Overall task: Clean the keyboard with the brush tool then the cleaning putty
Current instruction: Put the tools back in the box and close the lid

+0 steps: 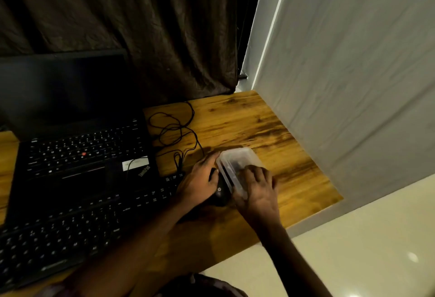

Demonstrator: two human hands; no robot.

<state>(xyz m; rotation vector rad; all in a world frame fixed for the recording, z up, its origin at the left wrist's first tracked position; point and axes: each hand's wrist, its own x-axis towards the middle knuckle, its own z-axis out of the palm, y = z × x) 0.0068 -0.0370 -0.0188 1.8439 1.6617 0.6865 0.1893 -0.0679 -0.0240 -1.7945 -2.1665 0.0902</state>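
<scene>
A black external keyboard (77, 226) lies at the front left of the wooden desk (270, 127). To its right sits a clear plastic container (237, 157) with dark contents that I cannot make out. My left hand (200, 179) grips the container's left side. My right hand (257, 186) holds its near right end, fingers curled over the top. No brush or putty shows in the open.
An open black laptop (77, 153) with a dark screen stands behind the keyboard. A black mouse (220, 194) lies under my hands, its cable (174, 129) looped on the desk behind. A dark curtain hangs at the back and a white wall (353, 84) runs along the desk's right edge.
</scene>
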